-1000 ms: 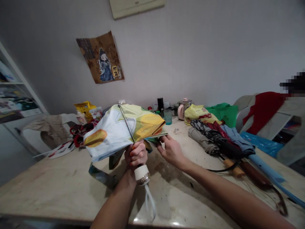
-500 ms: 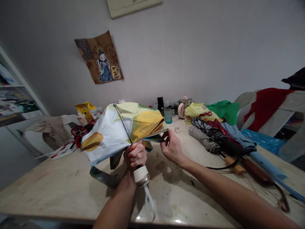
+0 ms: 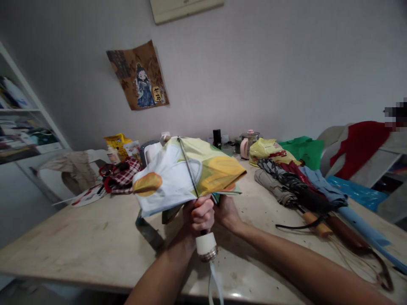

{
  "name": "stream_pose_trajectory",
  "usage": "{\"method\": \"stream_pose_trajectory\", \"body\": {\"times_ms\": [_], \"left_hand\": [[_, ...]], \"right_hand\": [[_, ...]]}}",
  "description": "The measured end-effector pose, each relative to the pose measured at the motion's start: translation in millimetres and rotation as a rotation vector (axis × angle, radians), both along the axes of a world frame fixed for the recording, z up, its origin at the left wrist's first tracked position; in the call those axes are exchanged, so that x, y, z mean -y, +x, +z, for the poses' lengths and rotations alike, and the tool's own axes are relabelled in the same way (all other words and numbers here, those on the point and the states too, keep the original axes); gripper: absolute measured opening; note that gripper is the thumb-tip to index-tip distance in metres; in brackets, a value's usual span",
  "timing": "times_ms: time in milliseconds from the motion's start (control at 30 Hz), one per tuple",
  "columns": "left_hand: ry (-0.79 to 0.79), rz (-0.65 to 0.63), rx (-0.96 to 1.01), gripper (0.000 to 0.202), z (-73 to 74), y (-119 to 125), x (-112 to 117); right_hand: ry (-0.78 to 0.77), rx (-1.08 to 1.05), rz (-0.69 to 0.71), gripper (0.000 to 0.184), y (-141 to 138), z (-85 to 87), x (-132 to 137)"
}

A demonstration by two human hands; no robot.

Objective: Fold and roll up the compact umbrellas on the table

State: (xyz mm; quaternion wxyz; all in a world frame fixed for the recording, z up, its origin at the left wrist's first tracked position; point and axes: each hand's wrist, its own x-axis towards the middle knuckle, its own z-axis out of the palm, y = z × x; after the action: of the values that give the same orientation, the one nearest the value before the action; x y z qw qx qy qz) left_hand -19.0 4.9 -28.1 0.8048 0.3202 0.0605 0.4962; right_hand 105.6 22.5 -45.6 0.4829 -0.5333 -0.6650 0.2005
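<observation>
My left hand [image 3: 199, 215] is closed round the shaft of a folding umbrella [image 3: 178, 173], just above its white handle [image 3: 206, 246] with a dangling strap. The umbrella's canopy is white, yellow and green, half collapsed, and it points away from me over the table [image 3: 79, 245]. My right hand [image 3: 226, 212] sits right beside the left, under the canopy's right edge, with its fingers hidden by the fabric.
Several folded umbrellas [image 3: 295, 186] with wooden handles lie on the right of the table. A yellow bag [image 3: 269, 151], a green bag [image 3: 302, 150], a pink kettle [image 3: 246, 144] and snack packets [image 3: 118, 144] stand at the back. Red scissors [image 3: 106, 173] lie at the left; a shelf [image 3: 19, 131] stands far left.
My right hand has let go of the canopy's edge and drawn back in beside my left hand. The umbrella has shifted to the right and closer to me.
</observation>
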Motion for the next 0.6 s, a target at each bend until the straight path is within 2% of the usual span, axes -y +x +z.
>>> {"method": "stream_pose_trajectory", "body": {"times_ms": [67,133,267,333,467,600], "left_hand": [[-0.023,-0.092,0.014,0.071,2.2,4.2,2.6],[-0.037,-0.124,0.058,0.069,7.1,3.8,3.3],[-0.06,-0.105,0.158,0.058,18.3,-5.1,-0.3],[-0.078,-0.105,0.189,0.051,20.5,-10.1,-3.9],[-0.088,-0.091,0.237,0.044,17.5,-17.7,-11.2],[-0.022,-0.093,0.231,0.048,15.5,-24.0,-14.9]], "right_hand": [[0.067,-0.023,-0.024,0.014,2.8,-1.1,-4.3],[0.063,-0.061,-0.039,0.014,4.0,-1.6,-7.9],[-0.215,-0.261,0.062,0.019,0.7,2.0,-7.5],[-0.275,-0.369,0.088,0.022,-1.1,6.7,-3.9],[-0.214,-0.402,0.026,0.026,1.1,14.2,0.6],[-0.246,-0.36,-0.057,0.028,9.2,9.6,-5.8]]}}
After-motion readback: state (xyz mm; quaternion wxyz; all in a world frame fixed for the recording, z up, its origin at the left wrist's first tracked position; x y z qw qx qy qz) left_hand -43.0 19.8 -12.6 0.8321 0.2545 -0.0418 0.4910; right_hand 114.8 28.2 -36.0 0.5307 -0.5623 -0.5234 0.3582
